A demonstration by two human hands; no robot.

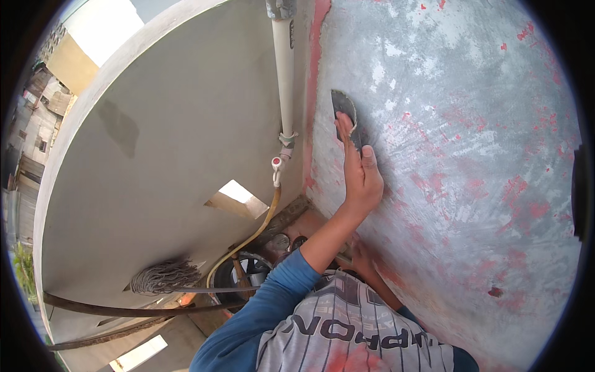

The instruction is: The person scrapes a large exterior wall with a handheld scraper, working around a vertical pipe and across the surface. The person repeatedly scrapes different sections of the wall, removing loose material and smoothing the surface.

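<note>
My left hand (363,179) reaches up to the painted wall (446,139), its fingers flat on a dark sheet of sandpaper (343,101) with a curled, ragged edge. The thumb rests apart from the other fingers, to the right. Grey and white patches cover the wall, with red showing through in spots and along the corner. Lower down, close to the foot of the same wall, is my right hand (360,255), partly in shadow. A pale edge shows beside its fingers, but whether the hand holds it cannot be told.
A white pipe (283,79) runs down near the corner to a tap (276,163) with a yellowish hose (262,227). Below stand a dark bucket (223,274) with a brush in it and a string mop (165,276). Curved dark bars (135,310) cross the lower left, inside a low plastered wall (186,116).
</note>
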